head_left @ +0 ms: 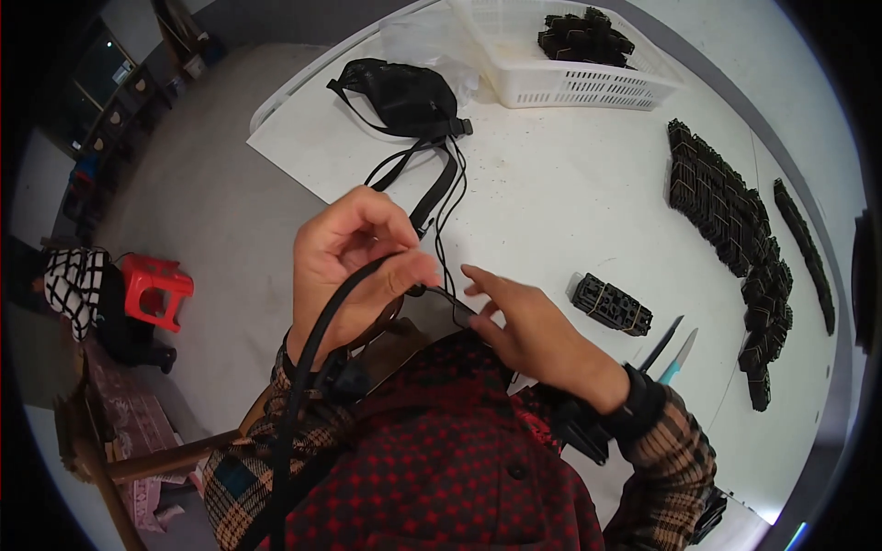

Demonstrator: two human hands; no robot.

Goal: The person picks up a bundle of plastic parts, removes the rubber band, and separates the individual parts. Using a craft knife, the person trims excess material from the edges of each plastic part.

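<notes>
My left hand (354, 262) is raised in front of me, thumb and fingers pinched on a black strap (317, 335). The strap arches over that hand and runs down past my forearm to the lower edge. My right hand (528, 331) is just right of it, index finger and thumb spread apart. A thin dark cord (450, 298) reaches from near the left fingertips to the right thumb, seemingly touching it; the contact is partly hidden. Beyond my hands lies a black waist bag (404, 96) with straps and thin cords trailing toward me.
A banded black bundle (611, 305) lies near a knife with a turquoise handle (678, 356). Long rows of black bundles (721, 197) fill the table's right. A white basket (574, 87) holds more. At left, a person sits near a red stool (156, 289).
</notes>
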